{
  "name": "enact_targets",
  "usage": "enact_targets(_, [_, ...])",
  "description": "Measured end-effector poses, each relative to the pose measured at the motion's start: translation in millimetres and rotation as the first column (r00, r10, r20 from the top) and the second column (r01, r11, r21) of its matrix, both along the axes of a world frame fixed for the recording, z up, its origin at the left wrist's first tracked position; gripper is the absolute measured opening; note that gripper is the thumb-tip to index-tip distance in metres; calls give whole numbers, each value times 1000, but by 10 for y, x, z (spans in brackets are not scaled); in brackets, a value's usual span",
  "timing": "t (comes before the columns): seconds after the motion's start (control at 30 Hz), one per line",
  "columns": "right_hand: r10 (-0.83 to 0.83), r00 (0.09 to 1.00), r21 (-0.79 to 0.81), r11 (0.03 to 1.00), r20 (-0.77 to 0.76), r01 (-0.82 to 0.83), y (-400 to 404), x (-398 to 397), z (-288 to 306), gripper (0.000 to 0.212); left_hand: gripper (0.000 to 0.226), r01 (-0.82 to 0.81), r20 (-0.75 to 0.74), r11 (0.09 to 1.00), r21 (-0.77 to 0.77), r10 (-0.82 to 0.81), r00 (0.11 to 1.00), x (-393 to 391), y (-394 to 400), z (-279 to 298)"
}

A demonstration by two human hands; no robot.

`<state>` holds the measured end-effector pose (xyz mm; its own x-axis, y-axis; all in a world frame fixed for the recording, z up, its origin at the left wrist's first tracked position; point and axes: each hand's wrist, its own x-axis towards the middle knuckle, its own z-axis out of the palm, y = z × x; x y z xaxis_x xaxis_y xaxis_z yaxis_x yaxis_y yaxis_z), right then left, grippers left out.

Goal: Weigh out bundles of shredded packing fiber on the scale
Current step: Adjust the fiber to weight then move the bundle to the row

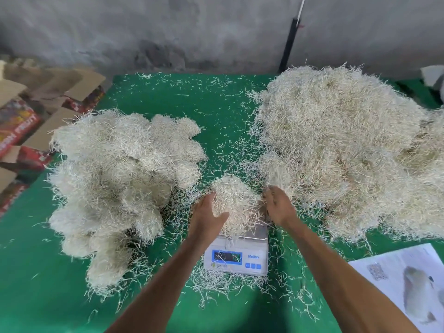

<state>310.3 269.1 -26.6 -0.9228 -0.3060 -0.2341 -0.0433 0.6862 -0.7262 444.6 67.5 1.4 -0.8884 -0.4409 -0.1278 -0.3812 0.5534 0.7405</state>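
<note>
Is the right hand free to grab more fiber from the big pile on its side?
Probably yes: the right hand sits at the near edge of the big pile, nothing between them, though whether it already holds strands is unclear.

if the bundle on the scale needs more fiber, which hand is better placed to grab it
Probably the right hand: it sits against the big loose fiber pile. The left hand lies open against the bundle on the scale, beside the finished bundles.

You are reaching both bare forearms forward, side by side. Your left hand (207,213) is lying open, thumb spread toward the right. Your right hand (278,205) is turning palm down, fingers loosely bent.
</note>
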Motion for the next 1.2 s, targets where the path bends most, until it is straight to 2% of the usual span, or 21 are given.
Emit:
enact_targets(0.1, [-99, 995, 146, 985, 34, 93, 234, -187, -164, 38, 80, 74, 72, 997, 25, -76, 995, -31, 23, -52])
enact_targets(0.17, [-92, 995, 259, 963, 48, 76, 394, -216, -206, 35, 80, 84, 127, 988, 131, -101, 987, -21, 59, -18])
enact_targets(0.2, [-73, 997, 308, 949, 29, 60, 450, -221, -199, 33, 75, 84, 105, 980, 178, -103, 989, -2, 68, -16])
enact_targets(0.27, [-11, 996, 375, 926, -92, 45, 512, -182, -177, 32, 61, 31, 41, 975, 222, -41, 998, 69, 69, -33])
enact_targets(0.33, [44, 963, 387, 920, -267, 66, 470, -114, -111, 34, 48, -71, 44, 971, 230, 63, 997, 143, 48, -32])
enact_targets(0.4, [91, 910, 382, 921, -404, 77, 371, -32, -31, 36, 51, -122, 61, 968, 219, 111, 992, 202, 44, -2])
enact_targets(0.53, [231, 882, 302, 947, -411, -107, 29, 323, 62, 26, 56, -45, 6, 957, 287, 45, 999, 235, 59, -2])
enact_targets(0.6, [283, 894, 246, 947, -347, -205, -221, 552, 96, 15, 70, -77, 54, 942, 328, 62, 997, 191, 76, -66])
enact_targets(0.67, [291, 935, 120, 955, -204, -271, -498, 738, 146, 19, 76, -174, 133, 928, 329, 137, 982, 162, 114, -154])
enact_targets(0.7, [286, 947, 23, 958, -148, -286, -622, 807, 182, 28, 73, -240, 164, 907, 347, 193, 967, 156, 118, -196])
enact_targets(0.77, [288, 952, -107, 948, -102, -299, -774, 899, 261, 45, 66, -348, 211, 808, 476, 280, 937, 149, 75, -252])
enact_targets(0.83, [299, 934, -102, 941, -196, -323, -805, 912, 299, 49, 60, -358, 234, 700, 617, 272, 934, 156, 34, -240])
enact_targets(0.87, [305, 912, -73, 939, -275, -336, -784, 895, 304, 48, 48, -308, 211, 704, 640, 224, 951, 159, 37, -220])
enact_targets(0.93, [323, 862, -16, 934, -391, -357, -708, 862, 284, 44, 11, -215, 221, 846, 488, 118, 968, 150, 47, -207])
enact_targets(1.0, [360, 849, 39, 926, -386, -375, -629, 818, 248, 37, 21, -158, 248, 943, 294, 84, 965, 168, 54, -225])
enact_targets(1.03, [385, 854, 67, 920, -351, -387, -584, 796, 234, 31, 39, -134, 265, 956, 261, 63, 962, 187, 40, -244])
enact_targets(1.1, [411, 859, 137, 911, -304, -388, -485, 737, 223, 25, 71, -126, 331, 949, 290, 24, 943, 238, -12, -278])
enact_targets(1.13, [396, 864, 156, 918, -311, -364, -440, 706, 230, 28, 84, -120, 356, 950, 287, 10, 934, 278, -42, -288])
enact_targets(1.2, [304, 889, 121, 953, -344, -279, -379, 642, 265, 40, 90, -124, 315, 957, 264, 36, 948, 357, -115, -281])
